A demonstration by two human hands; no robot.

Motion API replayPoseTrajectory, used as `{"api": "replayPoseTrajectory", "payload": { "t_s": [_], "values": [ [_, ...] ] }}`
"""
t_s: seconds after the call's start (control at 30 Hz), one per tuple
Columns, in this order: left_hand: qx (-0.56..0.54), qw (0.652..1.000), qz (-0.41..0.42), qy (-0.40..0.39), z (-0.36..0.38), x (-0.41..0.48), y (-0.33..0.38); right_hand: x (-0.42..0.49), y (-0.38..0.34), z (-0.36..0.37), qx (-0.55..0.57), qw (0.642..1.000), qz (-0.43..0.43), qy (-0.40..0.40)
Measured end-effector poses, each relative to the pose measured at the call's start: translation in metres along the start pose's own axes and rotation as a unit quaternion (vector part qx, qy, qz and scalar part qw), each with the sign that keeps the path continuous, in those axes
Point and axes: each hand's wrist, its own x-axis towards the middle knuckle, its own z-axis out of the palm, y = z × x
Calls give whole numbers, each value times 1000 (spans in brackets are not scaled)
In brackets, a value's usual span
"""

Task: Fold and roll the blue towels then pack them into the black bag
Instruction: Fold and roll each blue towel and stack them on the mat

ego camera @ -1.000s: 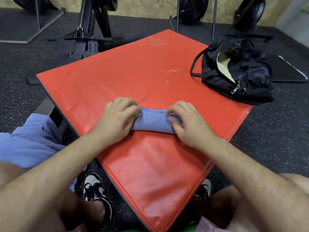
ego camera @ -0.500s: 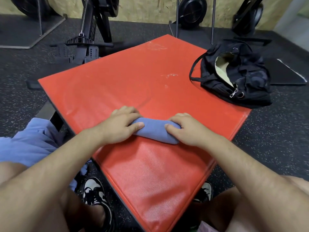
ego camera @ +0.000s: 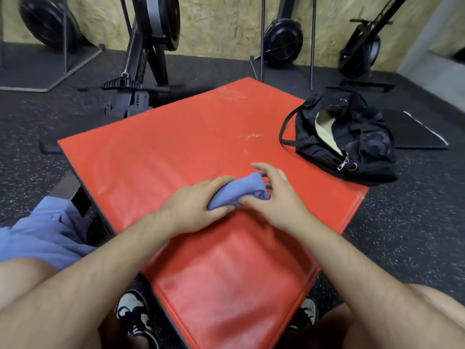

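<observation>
Loosely rolled blue towel, left hand gripping; glossy red mat.

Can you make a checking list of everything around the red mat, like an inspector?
Surface: red padded vinyl mat, white scuffs near far corner.
Job's things: rolled blue cloth towel between the hands; open black fabric bag on right corner; loose blue cloth heap beside left thigh.
Clutter: nothing seen.
Hands: left hand grips the roll; right hand at its end, thumb on it, grip unclear.
Cables: nothing seen.
Surroundings: black gym machines, speckled rubber floor, chipboard wall.
</observation>
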Motion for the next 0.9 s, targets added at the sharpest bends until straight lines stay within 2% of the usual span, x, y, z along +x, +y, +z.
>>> {"api": "replayPoseTrajectory", "payload": {
  "t_s": [0.07,0.13,0.23,0.3,0.33,0.43,0.47,0.57,0.63,0.67,0.73,0.83,0.87,0.9],
  "values": [
    [-142,988,-46,42,-13,1,9,5,-15,3,108,991,56,51],
    [-290,947,-77,114,-25,8,16,12,-33,11,214,970,107,30],
    [-510,832,-142,167,-43,21,22,31,-63,29,332,935,124,-31],
    [-584,765,-198,185,-52,30,14,50,-77,44,331,937,107,-21],
    [-578,760,-225,194,-55,33,5,60,-85,51,314,944,98,-12],
    [-405,853,-268,194,-74,33,-24,84,-108,70,285,955,85,9],
    [-386,858,-270,203,-83,32,-33,92,-115,77,276,958,76,12],
    [-412,838,-249,257,-109,30,-54,115,-134,98,211,976,44,19],
    [-435,827,-243,260,-120,28,-68,129,-145,114,164,986,10,20],
    [-457,815,-248,255,-122,27,-79,136,-148,123,142,990,-15,13],
    [-521,768,-270,256,-125,24,-99,148,-155,142,141,988,-48,-30],
    [-634,652,-324,263,-128,20,-127,164,-163,167,205,972,12,-112],
    [-649,628,-340,263,-128,19,-137,169,-164,178,231,964,34,-129],
    [-636,633,-354,262,-128,18,-146,174,-166,187,241,960,44,-137]
  ]
}}
